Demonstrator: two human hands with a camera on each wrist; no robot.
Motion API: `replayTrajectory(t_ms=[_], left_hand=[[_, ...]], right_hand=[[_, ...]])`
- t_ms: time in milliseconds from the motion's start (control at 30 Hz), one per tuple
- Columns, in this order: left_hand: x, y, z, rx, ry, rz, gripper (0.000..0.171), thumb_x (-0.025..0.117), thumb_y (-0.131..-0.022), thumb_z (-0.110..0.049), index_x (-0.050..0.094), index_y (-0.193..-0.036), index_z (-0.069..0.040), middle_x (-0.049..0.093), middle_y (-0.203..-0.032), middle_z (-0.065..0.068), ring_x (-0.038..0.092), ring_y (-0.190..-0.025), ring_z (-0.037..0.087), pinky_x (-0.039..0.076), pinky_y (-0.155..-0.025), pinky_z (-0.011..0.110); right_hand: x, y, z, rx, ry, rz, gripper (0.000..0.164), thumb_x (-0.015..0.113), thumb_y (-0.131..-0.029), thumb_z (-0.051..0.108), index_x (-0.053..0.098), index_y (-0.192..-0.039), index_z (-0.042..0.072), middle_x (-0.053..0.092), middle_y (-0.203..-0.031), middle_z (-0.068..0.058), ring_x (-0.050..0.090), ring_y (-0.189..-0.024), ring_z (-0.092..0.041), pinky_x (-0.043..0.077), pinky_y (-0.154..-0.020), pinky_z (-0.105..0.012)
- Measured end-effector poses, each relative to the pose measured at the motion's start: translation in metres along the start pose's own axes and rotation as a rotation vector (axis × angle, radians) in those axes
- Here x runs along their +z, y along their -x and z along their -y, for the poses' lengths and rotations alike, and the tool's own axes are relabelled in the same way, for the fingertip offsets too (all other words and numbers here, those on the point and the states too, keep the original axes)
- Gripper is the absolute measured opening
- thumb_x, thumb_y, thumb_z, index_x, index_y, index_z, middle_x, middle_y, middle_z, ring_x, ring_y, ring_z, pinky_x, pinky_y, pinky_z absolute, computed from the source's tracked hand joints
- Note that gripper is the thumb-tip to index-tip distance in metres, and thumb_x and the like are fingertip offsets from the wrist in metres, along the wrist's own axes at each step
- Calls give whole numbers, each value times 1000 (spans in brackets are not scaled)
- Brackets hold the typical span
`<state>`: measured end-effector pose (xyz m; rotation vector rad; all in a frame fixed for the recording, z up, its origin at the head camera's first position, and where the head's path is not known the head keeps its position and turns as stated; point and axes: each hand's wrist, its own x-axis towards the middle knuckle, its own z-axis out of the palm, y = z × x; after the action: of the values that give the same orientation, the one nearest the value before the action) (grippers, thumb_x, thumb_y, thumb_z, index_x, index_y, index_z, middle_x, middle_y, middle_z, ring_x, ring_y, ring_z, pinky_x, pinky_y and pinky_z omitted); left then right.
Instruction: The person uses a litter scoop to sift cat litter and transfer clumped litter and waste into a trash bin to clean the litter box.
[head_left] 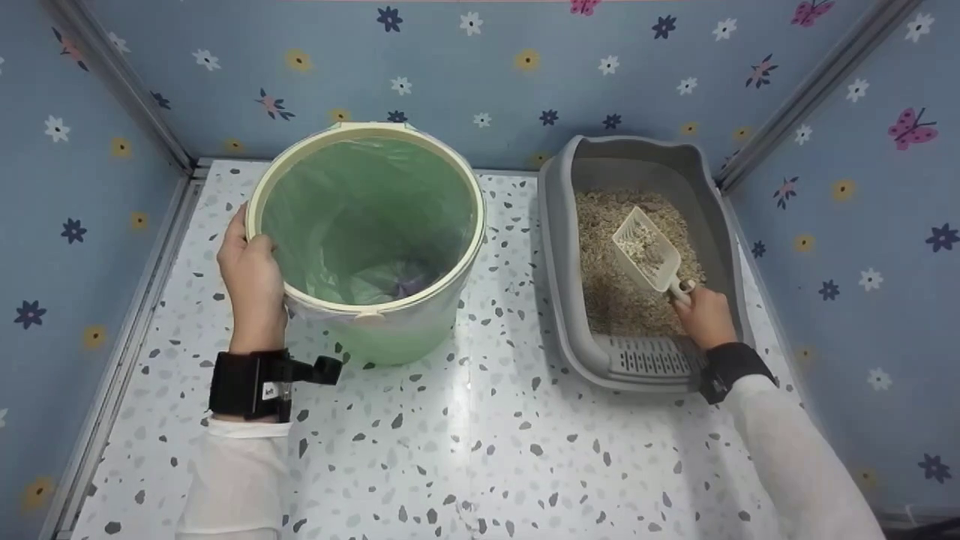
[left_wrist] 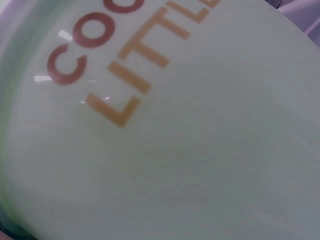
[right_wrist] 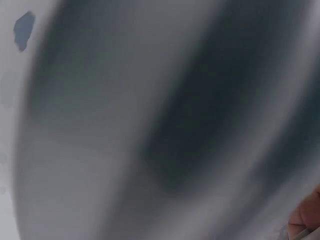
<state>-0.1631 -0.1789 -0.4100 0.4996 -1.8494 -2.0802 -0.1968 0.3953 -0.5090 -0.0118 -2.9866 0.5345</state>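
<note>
A cream slotted scoop (head_left: 636,270) bearing tan granules (head_left: 645,249) slants inside a gray litter box (head_left: 559,262); nearby stands a cream-rimmed green bin (head_left: 397,341) lined with a translucent bag (head_left: 360,180)

Left hand (head_left: 252,276) and right hand (head_left: 707,315) grip, arms (head_left: 234,476) well apart.

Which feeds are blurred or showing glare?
Head: mostly clear, pale glare streak on the speckled floor. Left wrist: dim, small white glints by the red lettering on the bin. Right wrist: badly blurred grey surface, likely the litter tray; the right hand in the lower right corner looks sharper.
</note>
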Motion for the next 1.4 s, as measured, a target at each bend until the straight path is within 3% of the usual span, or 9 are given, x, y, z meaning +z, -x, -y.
replayTrajectory(t_ms=[133, 233, 367, 600, 767, 933, 1033, 1200, 1400], left_hand=[[1, 0, 0, 11, 11, -3, 58, 22, -92, 1, 27, -149, -12, 31, -152, 4, 36, -136, 17, 36, -108, 35], [1, 0, 0, 8, 12, -5, 58, 23, -92, 1, 28, -149, -12, 32, -151, 4, 36, -135, 18, 36, -107, 34], [1, 0, -1, 5, 4, -5, 58, 23, -93, 1, 27, -149, -12, 31, -152, 4, 35, -136, 16, 35, -108, 31], [1, 0, -1, 2, 1, -1, 57, 23, -93, 0, 26, -149, -12, 29, -153, 3, 33, -137, 15, 34, -108, 30], [0, -1, -1, -4, 22, 5, 58, 23, -93, 0, 26, -149, -13, 28, -153, 3, 31, -138, 14, 33, -109, 27], [0, -1, 0, 3, -1, 2, 57, 23, -94, -1, 26, -149, -14, 29, -153, 2, 33, -137, 15, 34, -109, 30], [1, 0, -1, 5, -22, -2, 57, 23, -94, -1, 26, -149, -14, 30, -153, 3, 34, -137, 16, 34, -109, 33], [0, 0, -1, -3, -15, -6, 58, 23, -93, 0, 27, -149, -15, 29, -153, 1, 33, -137, 15, 33, -109, 33], [0, 0, -1, -3, -9, -4, 59, 23, -92, 1, 28, -149, -15, 31, -152, 2, 34, -136, 15, 33, -109, 33]], right_hand=[[-1, -1, -1, -8, -19, -8, 21, 54, -89, 12, 59, -85, -8, 59, -69, -24, 56, -60, -37, 43, -53, -47], [-2, -1, -2, -12, -41, -9, 21, 53, -90, 11, 62, -89, -7, 63, -71, -23, 57, -59, -34, 43, -50, -40], [-3, -1, -2, -14, -46, -15, 20, 53, -91, 12, 61, -87, -5, 62, -69, -20, 56, -57, -30, 41, -48, -35], [-12, -1, -6, -18, 36, -22, 21, 57, -90, 13, 52, -75, -1, 55, -63, -16, 52, -58, -34, 40, -54, -46], [-14, 3, -10, -144, 160, -143, 15, 65, -82, 7, 55, -78, -2, 58, -63, -22, 55, -54, -40, 42, -49, -55], [-11, 9, -15, -340, 300, -330, 18, 71, -73, 0, 55, -83, -2, 58, -64, -19, 54, -49, -38, 42, -42, -51], [-10, 10, -19, -407, 336, -406, 21, 70, -71, -3, 54, -84, -1, 56, -64, -18, 52, -49, -38, 41, -42, -49], [-12, 9, -23, -430, 349, -473, 23, 70, -67, -3, 48, -77, -1, 51, -60, -16, 47, -46, -37, 37, -41, -48], [-16, 9, -25, -390, 347, -497, 19, 65, -67, -5, 49, -76, 0, 51, -58, -16, 47, -44, -38, 34, -39, -49]])
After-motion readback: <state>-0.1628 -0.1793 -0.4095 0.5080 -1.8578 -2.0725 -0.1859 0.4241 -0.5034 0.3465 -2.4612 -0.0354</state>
